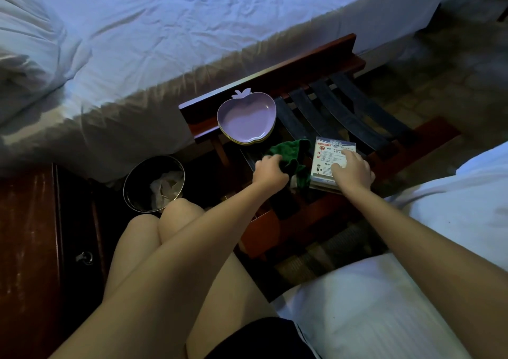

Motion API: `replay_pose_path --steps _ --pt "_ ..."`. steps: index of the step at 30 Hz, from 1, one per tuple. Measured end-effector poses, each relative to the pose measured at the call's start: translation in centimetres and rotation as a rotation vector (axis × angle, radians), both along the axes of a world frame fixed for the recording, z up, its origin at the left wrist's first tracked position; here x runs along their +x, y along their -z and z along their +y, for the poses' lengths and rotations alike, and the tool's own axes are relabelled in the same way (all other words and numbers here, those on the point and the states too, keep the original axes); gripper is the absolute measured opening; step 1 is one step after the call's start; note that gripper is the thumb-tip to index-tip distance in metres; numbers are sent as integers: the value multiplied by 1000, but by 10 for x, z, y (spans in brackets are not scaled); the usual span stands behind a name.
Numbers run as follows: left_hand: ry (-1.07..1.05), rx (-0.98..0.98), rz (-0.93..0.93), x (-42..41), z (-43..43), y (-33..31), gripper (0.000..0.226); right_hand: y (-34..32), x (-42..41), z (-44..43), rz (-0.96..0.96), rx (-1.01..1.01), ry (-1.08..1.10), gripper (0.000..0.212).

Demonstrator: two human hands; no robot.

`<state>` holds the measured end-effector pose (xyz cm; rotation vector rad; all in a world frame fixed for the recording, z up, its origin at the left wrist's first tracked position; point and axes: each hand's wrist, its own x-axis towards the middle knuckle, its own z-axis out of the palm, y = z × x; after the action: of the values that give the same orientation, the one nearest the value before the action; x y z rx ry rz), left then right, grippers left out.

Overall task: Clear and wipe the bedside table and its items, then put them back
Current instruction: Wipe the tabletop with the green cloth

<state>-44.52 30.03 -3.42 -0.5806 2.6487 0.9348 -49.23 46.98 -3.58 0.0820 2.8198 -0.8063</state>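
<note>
Green cloth [291, 152]: soft, nubbly terry, crumpled in a heap on the rack between the plates and the card.
Left hand [268, 170]: knuckles up, fingers curled tight into the near end of the cloth, gripping a bunch of it.
Right hand [351, 169]: palm down on the card, fingers spread and nearly straight, pressing on its face without curling round it.
Card [325, 155]: stiff, glossy white rectangle with red and dark print too small for me to read; it lies flat on the straps, just right of the cloth.
Plates [246, 117]: smooth lilac dishes shaped like an apple with a leaf tab, stacked at the rack's left end, near the cloth.
Rack [346, 111]: reddish varnished wood frame with a raised back rail and dark woven straps stretched across it, gaps between them.
Bedside table [27, 235]: dark, shiny wood with a streaky top, at my far left, well apart from the rack; a small metal key [85, 257] sits in its front.
Bin [137, 183]: round metal, with crinkled pale plastic inside, on the floor by my knees.
Bed [165, 29]: wrinkled white sheet beyond the rack, a puffy pillow [24, 42] at its left.
</note>
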Motion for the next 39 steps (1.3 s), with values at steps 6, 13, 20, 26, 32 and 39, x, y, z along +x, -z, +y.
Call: replay_pose_path --steps 6,13,20,26,32,39 --pt "14 26 -22 6 -11 6 7 -1 9 -11 75 -82 -81 45" --pt "-222 379 75 12 -22 -13 18 -11 17 -29 107 -189 -162 41" --pt "-327 687 161 18 -37 -42 13 -31 23 -45 -4 -271 -317 40" --pt "-349 1104 152 35 -50 -73 9 -48 33 -65 -93 -348 -409 45" --pt "-408 1236 187 55 -68 -101 17 -78 55 -90 -264 -523 -546 36" --pt "-546 1422 373 88 -112 -122 26 -111 76 -115 -264 -563 -740 38"
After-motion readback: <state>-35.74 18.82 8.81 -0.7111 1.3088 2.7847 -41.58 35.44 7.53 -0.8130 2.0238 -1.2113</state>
